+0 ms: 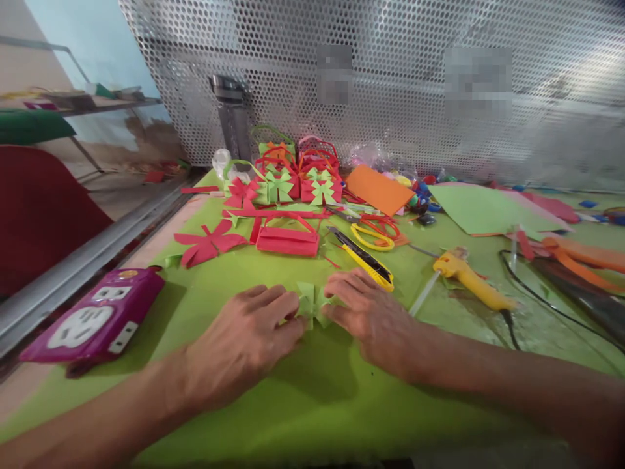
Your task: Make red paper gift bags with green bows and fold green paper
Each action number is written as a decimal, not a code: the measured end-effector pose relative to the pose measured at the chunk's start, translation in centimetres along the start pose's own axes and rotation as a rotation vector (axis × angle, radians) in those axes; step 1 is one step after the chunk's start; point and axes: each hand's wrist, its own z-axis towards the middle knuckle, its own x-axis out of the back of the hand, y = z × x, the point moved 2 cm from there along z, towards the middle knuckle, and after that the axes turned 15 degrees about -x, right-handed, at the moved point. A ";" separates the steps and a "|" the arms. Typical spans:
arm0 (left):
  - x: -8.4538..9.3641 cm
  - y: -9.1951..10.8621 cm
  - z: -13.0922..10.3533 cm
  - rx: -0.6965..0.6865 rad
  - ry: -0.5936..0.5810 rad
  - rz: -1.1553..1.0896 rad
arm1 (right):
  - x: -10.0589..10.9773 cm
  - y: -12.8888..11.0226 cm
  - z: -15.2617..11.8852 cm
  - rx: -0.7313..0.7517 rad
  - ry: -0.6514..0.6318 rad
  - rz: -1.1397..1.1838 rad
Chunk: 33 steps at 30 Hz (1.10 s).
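A small light green paper piece (306, 297) with pointed petal-like parts lies between my two hands at the middle of the green tabletop (322, 417). My left hand (254, 329) has its fingers curled and pressed at the paper's left side. On the right side, my right hand (364, 312) bends its fingers down onto the paper's other part. Just beyond my right hand lies a yellow and black box cutter (364, 257). A red paper bag (288, 240) with a handle lies behind the green piece, and a red paper flower (209, 242) rests left of it.
A purple power strip (97, 319) sits at the left edge. At the right are a yellow glue gun (473, 283) with its cord and green paper sheets (488, 208). Orange-handled scissors, small decorated bags (322, 185) and a dark bottle (234, 120) stand or lie toward the perforated metal panel.
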 end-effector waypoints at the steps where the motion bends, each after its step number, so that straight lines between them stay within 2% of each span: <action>1: -0.1 0.1 0.1 -0.005 -0.016 -0.011 | 0.1 0.1 0.0 -0.009 -0.009 0.013; 7: -0.9 -0.4 0.1 0.033 0.023 -0.042 | 0.2 0.3 0.2 -0.043 -0.053 0.068; 10: -1.0 -0.5 0.1 0.055 -0.005 -0.061 | 0.2 0.5 0.2 -0.046 -0.035 0.033; 12: -0.9 -0.5 0.2 0.070 -0.010 -0.093 | 0.2 0.7 0.2 -0.035 -0.025 0.007; 17: -0.8 -0.9 0.0 0.118 0.066 -0.140 | 0.4 1.1 0.4 0.047 -0.011 -0.055; 24: -1.2 -1.1 0.2 0.128 -0.068 -0.142 | 0.9 1.7 0.5 0.109 -0.055 -0.075; 33: -1.4 -1.1 0.1 0.131 -0.099 -0.154 | 0.6 1.7 0.9 0.073 -0.084 -0.023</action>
